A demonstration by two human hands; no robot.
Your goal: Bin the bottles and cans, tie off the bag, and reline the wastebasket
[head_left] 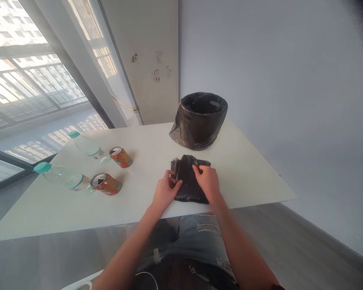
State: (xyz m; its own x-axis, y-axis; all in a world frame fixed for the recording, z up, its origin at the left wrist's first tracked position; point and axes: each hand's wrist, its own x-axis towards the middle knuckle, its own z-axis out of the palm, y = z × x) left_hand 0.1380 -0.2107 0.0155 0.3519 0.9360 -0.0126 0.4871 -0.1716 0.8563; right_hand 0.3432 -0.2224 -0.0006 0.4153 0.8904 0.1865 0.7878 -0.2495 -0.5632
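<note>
A folded black plastic bag [188, 181] lies near the front edge of the white table, its layers loosely stacked and its edges crumpled. My left hand [165, 189] grips the bag's left side, thumb on top and fingers curled at the edge. On the opposite side, my right hand [208, 181] has its thumb and fingers closed on the upper right part of the bag. Just behind stands a bin [201, 127] lined with black plastic, the liner folded over its rim and hanging loose at the left.
On the left of the table [148, 161] stand two orange drink cans [121, 157], both with opened tops. Beside them are two clear bottles [84, 144] with green caps. A window [24, 80] is at the left, and a pale wall [275, 80] rises at the right.
</note>
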